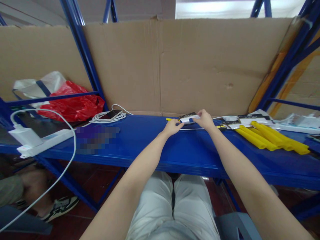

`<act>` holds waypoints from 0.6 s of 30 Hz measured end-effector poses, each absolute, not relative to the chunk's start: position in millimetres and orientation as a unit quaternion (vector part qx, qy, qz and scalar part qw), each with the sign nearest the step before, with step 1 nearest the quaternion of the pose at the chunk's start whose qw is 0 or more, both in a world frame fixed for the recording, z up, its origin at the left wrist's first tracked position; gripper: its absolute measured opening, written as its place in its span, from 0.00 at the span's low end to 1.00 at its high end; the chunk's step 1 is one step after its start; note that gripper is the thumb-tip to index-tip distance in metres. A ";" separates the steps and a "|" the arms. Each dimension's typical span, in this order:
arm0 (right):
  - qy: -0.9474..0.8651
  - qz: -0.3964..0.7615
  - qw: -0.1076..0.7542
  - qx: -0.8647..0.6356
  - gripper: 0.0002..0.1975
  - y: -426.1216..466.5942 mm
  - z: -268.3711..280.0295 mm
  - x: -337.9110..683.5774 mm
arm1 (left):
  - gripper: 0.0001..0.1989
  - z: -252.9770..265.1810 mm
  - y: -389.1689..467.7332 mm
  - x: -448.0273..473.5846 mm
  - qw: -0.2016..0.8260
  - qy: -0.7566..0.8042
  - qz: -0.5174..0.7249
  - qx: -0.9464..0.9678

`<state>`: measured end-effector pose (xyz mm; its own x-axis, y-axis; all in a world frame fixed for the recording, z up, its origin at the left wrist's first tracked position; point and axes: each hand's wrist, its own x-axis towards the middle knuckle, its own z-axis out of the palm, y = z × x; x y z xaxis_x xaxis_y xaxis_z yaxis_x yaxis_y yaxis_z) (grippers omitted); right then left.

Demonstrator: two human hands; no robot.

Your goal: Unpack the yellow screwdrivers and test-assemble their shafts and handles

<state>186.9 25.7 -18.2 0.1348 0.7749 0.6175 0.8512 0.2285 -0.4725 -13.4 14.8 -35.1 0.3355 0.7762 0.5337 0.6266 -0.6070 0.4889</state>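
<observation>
My left hand and my right hand are close together at the back of the blue shelf. Their fingers pinch the two ends of a small white piece with a dark blue part; its exact kind is too small to make out. Just behind it lies a black printed packet. A short yellow stick-like thing shows beyond my left fingers. In front of the piece, a thin metal rod runs along the shelf towards a yellow-and-black handle, partly hidden by my right wrist.
Several yellow tubes lie at right beside black-and-white packets. At left are a coiled white cable, a phone, a power strip and a red plastic bag. Cardboard walls the back. Another person's leg shows lower left.
</observation>
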 end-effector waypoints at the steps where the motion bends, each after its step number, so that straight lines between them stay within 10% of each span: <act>1: -0.664 -0.036 0.433 -0.609 0.16 24.7 -18.1 183.6 | 0.10 -34.5 13.9 -12.9 0.105 0.417 0.393 0.813; 18: -0.675 0.165 0.501 -0.516 0.23 16.7 -12.1 177.4 | 0.03 -35.5 34.8 -12.8 0.383 0.344 0.623 0.589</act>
